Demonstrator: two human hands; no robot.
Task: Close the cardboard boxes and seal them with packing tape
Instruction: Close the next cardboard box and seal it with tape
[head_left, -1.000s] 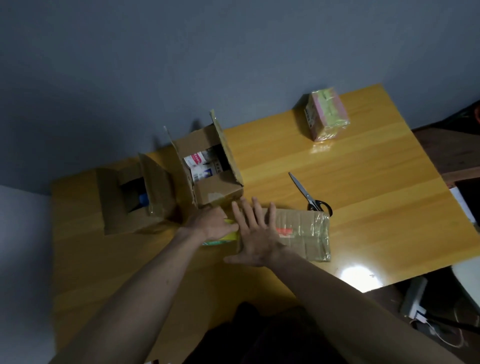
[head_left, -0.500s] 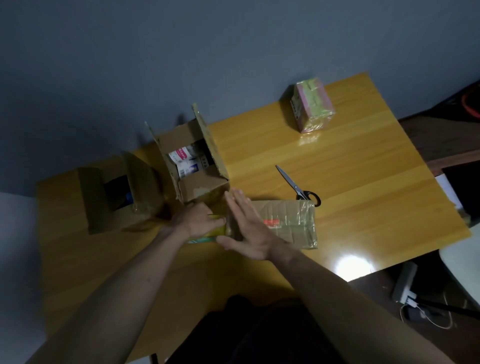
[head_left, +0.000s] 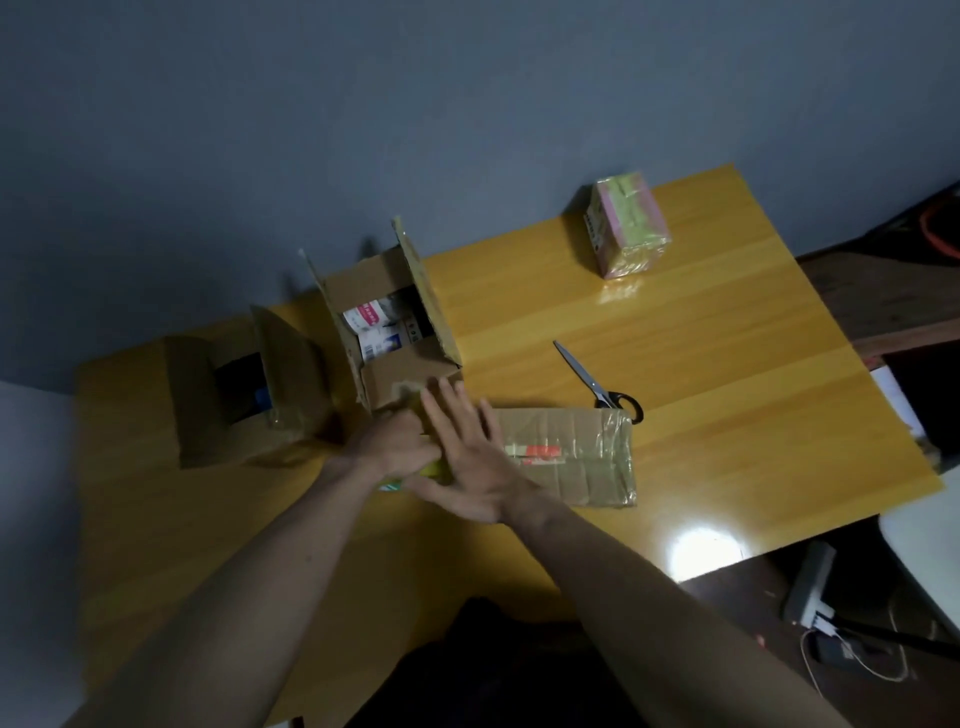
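Observation:
A flat closed cardboard box, wrapped in clear tape, lies on the yellow table in front of me. My right hand lies flat and open on the box's left end, fingers spread. My left hand is curled on a yellow-green tape roll at that same end; the roll is mostly hidden. Two open boxes stand behind: one with white packets in the middle, one darker box at the left.
Scissors lie just behind the flat box's right end. A small pink and green taped box stands at the far right of the table. Beyond the table's right edge, a power strip lies on the floor.
My right hand tilted up on its edge half a second ago and now lies flatter on the box. The left hand stays on the tape roll. The view shifted slightly.

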